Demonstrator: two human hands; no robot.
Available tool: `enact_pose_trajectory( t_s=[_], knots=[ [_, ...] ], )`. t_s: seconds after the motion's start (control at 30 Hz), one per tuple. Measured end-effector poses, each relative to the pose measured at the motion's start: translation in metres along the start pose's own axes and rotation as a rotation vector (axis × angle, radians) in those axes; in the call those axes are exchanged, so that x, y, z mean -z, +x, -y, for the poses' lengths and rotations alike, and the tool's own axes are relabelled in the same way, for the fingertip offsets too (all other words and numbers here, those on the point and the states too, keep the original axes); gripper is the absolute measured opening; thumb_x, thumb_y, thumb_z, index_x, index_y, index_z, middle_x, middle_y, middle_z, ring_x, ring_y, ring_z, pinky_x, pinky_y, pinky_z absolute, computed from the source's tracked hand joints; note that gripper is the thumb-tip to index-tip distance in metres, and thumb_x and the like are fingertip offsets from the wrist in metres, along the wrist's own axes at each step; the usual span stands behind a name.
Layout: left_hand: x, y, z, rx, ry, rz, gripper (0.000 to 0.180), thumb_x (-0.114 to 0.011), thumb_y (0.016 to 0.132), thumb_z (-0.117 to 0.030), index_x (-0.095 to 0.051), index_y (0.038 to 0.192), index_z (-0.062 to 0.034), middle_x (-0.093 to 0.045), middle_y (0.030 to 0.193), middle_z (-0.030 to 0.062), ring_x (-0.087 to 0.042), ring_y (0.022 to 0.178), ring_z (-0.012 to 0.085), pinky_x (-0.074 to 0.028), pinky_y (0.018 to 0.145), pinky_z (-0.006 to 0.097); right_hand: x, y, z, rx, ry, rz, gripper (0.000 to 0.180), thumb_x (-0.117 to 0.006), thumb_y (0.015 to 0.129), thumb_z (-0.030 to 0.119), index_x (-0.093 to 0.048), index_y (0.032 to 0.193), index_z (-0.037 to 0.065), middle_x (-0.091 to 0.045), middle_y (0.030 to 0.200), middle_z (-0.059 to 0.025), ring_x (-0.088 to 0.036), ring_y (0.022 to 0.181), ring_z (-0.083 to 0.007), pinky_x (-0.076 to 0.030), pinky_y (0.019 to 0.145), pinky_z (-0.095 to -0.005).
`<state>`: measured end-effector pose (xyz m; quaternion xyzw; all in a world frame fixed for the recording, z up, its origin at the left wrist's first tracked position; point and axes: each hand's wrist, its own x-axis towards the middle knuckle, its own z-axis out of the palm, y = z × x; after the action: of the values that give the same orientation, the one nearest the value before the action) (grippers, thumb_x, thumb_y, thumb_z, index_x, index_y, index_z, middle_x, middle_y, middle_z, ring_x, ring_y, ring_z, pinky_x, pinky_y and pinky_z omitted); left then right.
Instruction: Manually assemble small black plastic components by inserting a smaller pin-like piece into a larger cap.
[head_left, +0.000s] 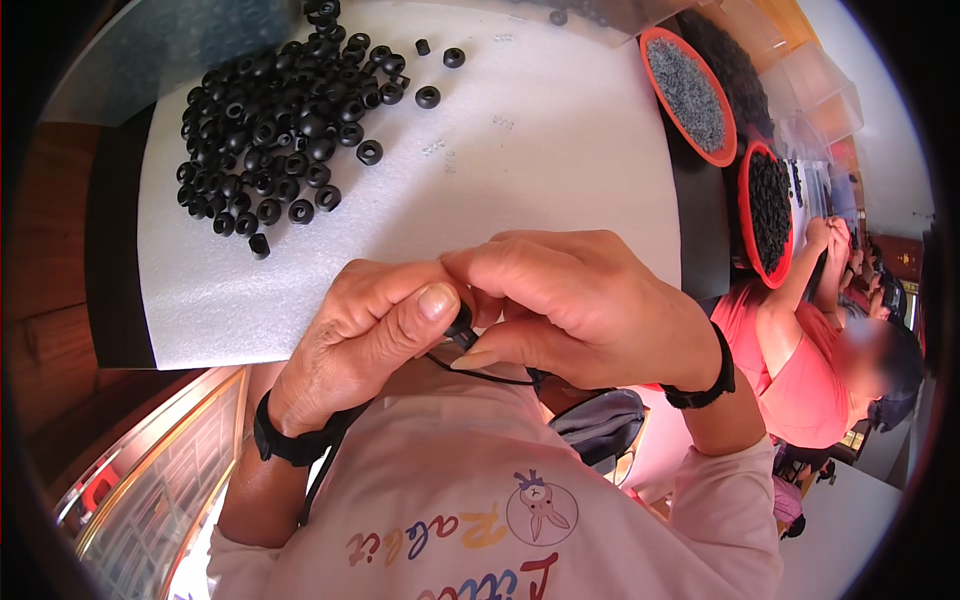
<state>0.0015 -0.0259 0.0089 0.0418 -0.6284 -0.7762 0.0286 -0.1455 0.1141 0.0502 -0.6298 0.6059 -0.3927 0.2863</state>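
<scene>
Close together above the table's near edge, both my hands work on a small black part [461,325], round like a bead at the top with a narrower piece at its lower end. My left hand [375,325] is closed, its thumb pressed along the round end. My right hand [575,310] is curled, with thumb and finger pinching at the narrower end. Fingers cover much of the part. Beyond my hands lies a heap of round black bead-like pieces [265,130] with holes. A few small springs [502,123] lie loose on the white sheet [590,180].
At the far right stand a red bowl of small grey pieces [648,60] and a red bowl of black pieces [745,200]. Translucent plastic bins [830,95] stand beyond. A co-worker in a pink top [800,390] sits to the right, hands raised.
</scene>
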Motion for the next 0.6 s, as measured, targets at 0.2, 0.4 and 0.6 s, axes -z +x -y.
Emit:
enact_pose_trajectory(
  t_s=[0.2,0.4,0.6],
  knots=[
    [-0.002,-0.003,0.008,0.012,-0.036,-0.114,0.045,-0.044,0.100,-0.038,-0.062,0.086,0.0008,-0.050,0.066,0.0001,-0.041,0.061,0.0077,-0.035,0.056,0.024,-0.005,-0.004,0.013,-0.009,-0.231,-0.146,0.022,-0.072,0.076,0.008,-0.056,0.089,0.003,-0.056,0.073,-0.0087,-0.058,0.061,-0.0274,-0.045,0.051,-0.0350],
    [-0.005,-0.001,0.014,-0.087,-0.034,-0.226,0.045,-0.044,0.101,-0.038,-0.061,0.085,0.0004,-0.048,0.064,-0.0012,-0.041,0.060,0.0066,-0.034,0.055,0.023,-0.028,-0.009,0.007,0.110,-0.299,-0.331,0.026,-0.072,0.072,-0.005,-0.060,0.094,0.001,-0.057,0.067,-0.0086,-0.057,0.050,-0.0214,-0.041,0.043,-0.0291],
    [-0.008,-0.001,0.010,-0.045,-0.070,-0.273,0.044,-0.044,0.101,-0.037,-0.060,0.084,-0.0003,-0.049,0.066,-0.0011,-0.041,0.061,0.0066,-0.034,0.055,0.022,-0.034,-0.011,0.002,0.164,-0.449,-0.342,0.026,-0.067,0.072,-0.009,-0.058,0.096,-0.003,-0.055,0.066,-0.0095,-0.054,0.047,-0.0218,-0.038,0.040,-0.0303]
  ],
)
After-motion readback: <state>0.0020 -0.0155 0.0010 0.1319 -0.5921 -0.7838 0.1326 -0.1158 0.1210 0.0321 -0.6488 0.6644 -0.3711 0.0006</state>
